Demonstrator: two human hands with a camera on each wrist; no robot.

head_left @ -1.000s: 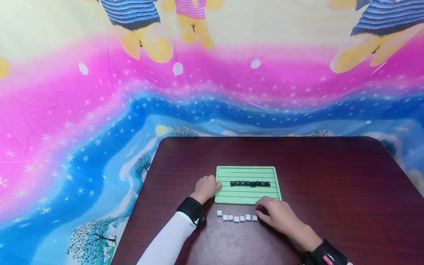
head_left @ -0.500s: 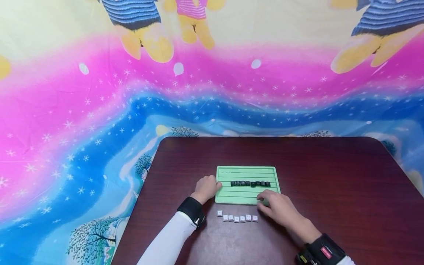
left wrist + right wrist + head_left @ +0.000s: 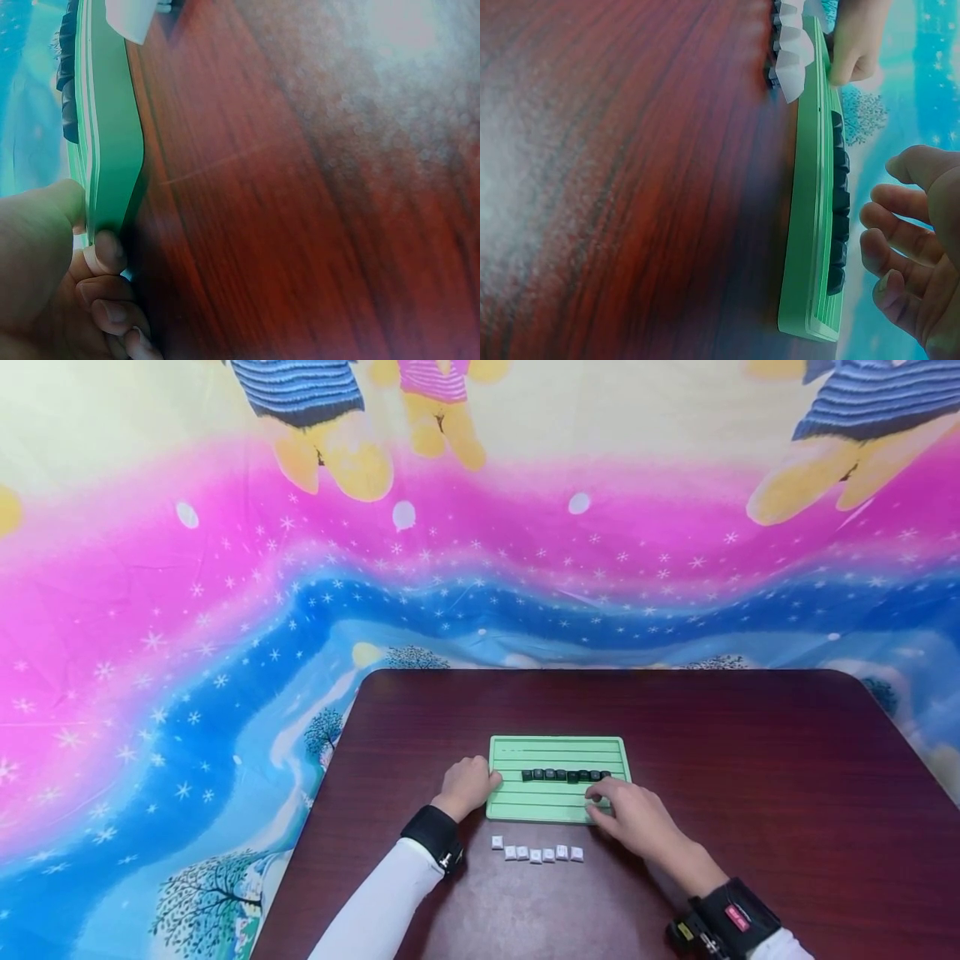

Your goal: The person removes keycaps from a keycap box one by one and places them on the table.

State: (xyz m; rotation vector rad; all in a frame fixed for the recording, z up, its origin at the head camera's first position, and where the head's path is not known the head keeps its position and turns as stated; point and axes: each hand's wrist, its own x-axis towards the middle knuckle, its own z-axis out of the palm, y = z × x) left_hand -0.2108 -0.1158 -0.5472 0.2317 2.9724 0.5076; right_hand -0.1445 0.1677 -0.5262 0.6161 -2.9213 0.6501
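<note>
A light green grooved tray [image 3: 525, 808] lies on the table, carrying a row of black keycaps [image 3: 550, 774]. My left hand [image 3: 467, 785] grips the tray's left edge; in the left wrist view its thumb lies over the rim and its fingers [image 3: 112, 311] curl at the side. Over the tray's front right part hovers my right hand [image 3: 637, 820]. Seen in the right wrist view, that hand's fingers [image 3: 900, 229] are relaxed and bent, apart from the black keycaps, with nothing between them. Several white keycaps [image 3: 536, 856] sit in an uneven row just in front of the tray.
The dark red-brown wooden table [image 3: 750, 752] extends around the tray, with its far edge behind. A colourful printed cloth [image 3: 480, 543] hangs beyond that edge. Both wrists wear black bands [image 3: 433, 839].
My right hand has moved up and away from beside the rightmost white keycap to over the tray's right part. My left hand, the tray and the keycaps have stayed in place.
</note>
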